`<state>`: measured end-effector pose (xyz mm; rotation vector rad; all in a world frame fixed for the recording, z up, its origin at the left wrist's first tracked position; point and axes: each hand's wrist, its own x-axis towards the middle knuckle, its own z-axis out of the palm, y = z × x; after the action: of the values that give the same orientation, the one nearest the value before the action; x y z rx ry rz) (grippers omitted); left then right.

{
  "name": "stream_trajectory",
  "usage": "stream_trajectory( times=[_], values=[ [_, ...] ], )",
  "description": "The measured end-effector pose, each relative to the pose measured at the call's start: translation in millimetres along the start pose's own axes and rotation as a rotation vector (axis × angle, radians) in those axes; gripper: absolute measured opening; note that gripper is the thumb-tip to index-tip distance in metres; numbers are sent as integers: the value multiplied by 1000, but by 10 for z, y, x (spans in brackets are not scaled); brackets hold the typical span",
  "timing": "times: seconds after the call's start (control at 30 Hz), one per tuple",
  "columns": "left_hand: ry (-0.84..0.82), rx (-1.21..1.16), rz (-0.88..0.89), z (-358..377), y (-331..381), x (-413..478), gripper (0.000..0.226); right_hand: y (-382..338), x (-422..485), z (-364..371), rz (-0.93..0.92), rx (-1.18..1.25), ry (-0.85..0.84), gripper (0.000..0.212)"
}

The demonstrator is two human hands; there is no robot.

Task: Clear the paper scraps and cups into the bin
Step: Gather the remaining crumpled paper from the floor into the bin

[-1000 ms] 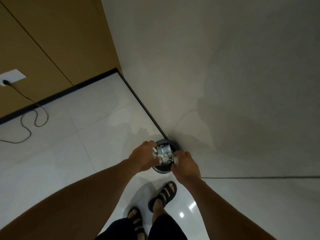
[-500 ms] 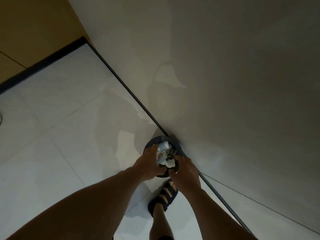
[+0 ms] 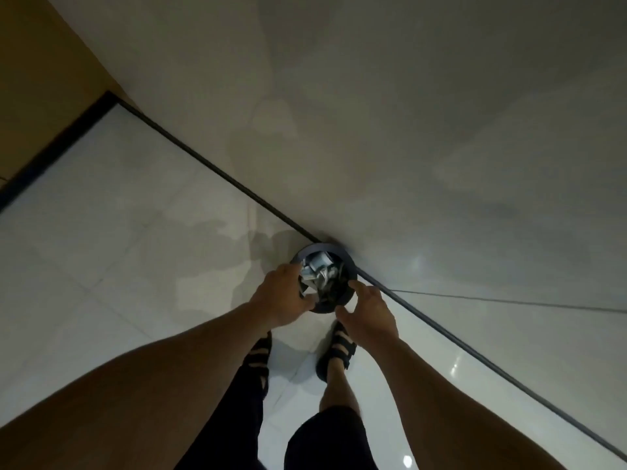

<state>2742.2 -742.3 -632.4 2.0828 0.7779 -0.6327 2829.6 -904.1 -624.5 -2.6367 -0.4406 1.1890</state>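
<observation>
Paper scraps (image 3: 317, 270) lie heaped inside the round dark bin (image 3: 351, 268), which stands on the tiled floor (image 3: 118, 266) against the wall (image 3: 407, 130). I note the left hand (image 3: 284, 295) curled at the bin's left rim, beside the scraps; I cannot tell whether it grips any. The right hand (image 3: 369, 315) is loosely spread at the near right rim, holding nothing.
</observation>
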Motion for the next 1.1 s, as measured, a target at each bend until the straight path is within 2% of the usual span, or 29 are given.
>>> stream_trajectory(
  times=[0.07,0.23,0.43,0.67,0.83,1.1],
  values=[
    [-11,72,71,-211,205,-230,66,-50,-365,-147,25,34,80,62],
    [-77,266,255,-432,827,-877,74,142,-1387,-501,148,173,247,67],
    [-186,507,489,8,1832,-1540,79,1007,-2579,-712,355,363,459,65],
    [-298,737,820,1488,3050,-2673,80,2482,-4112,-260,593,561,680,66],
    [-412,888,1041,2893,3583,-3754,73,3543,-5319,312,793,679,782,67],
    [-553,1039,1348,4628,4226,-5190,73,4681,-6781,1030,1067,836,915,66]
  ],
)
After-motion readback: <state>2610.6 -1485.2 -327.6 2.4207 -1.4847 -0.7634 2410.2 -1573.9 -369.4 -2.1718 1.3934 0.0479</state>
